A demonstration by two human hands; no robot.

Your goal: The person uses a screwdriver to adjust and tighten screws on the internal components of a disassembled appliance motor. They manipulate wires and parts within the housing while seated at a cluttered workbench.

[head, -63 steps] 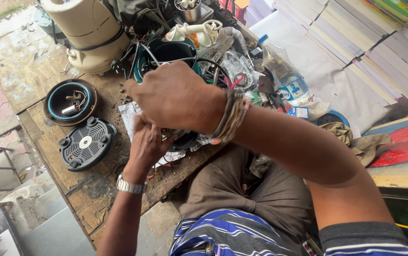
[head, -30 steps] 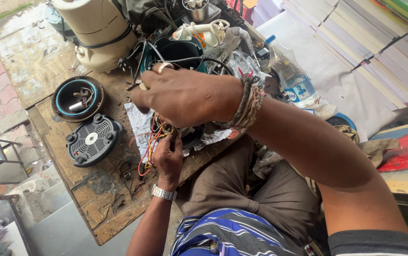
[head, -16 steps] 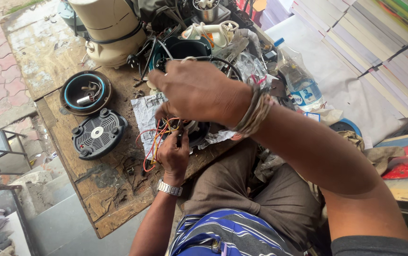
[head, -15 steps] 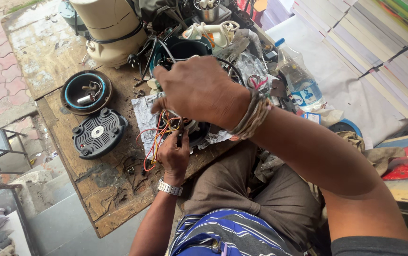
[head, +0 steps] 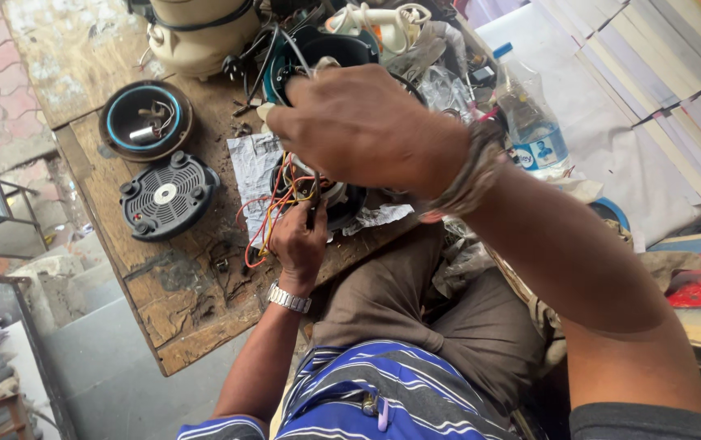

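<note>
Bench: worn wooden table (head: 163, 301), cluttered at the far end, with the person seated at its near right edge.
Work: small dark motor unit (head: 342, 202) on crumpled paper (head: 254, 167) at mid-table, with orange and red wires (head: 273, 213) spilling out on its left.
Step, judged: close wiring work on the unit; best done with the body pinned firm and the wires kept clear of the tool.
Right hand (head: 366, 126): curled almost closed above the unit; what it pinches cannot be told.
Left hand (head: 300, 240): closed on a thin dark tool (head: 312, 213), tip among the wires.
Nearby: vented black cover (head: 167, 195) and round blue-rimmed housing (head: 145, 121) at left; plastic bottle (head: 529, 114) at far right.
</note>
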